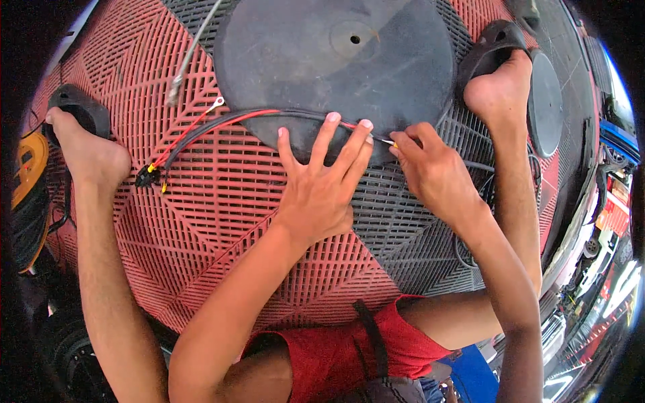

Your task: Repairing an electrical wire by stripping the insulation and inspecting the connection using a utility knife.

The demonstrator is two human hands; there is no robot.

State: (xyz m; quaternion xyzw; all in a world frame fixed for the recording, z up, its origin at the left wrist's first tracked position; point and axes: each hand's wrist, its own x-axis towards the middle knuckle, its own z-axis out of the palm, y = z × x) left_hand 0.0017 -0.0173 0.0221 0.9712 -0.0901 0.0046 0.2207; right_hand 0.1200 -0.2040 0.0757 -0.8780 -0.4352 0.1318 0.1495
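Bundle of black and red wires (269,112) is laid in an arc over the near part of the large black disc (289,54), its left end carried past the disc onto the slatted floor (222,195). Left hand (316,191) is placed palm down at the disc's near edge, fingers spread apart, fingertips set on the wires; thumb is partly hidden, so whether anything is pinched under the palm cannot be told. Right hand (433,168) is positioned at the disc's near-right edge, clamped on a small tool (384,140); its thin pale tip is directed left at the wires, just beside the left fingertips. Whether the wires are touched by the tip cannot be told.

Ring terminal (219,101) is seen on a red wire end, just left of the disc. Black connector (145,176) with yellow bits is rested on the floor, near-left of the disc. Metal rod (191,57) is laid left of the disc. Black slipper (478,64) is worn on the right foot (500,91), right of the disc; smaller disc (547,104) is placed beyond that foot.
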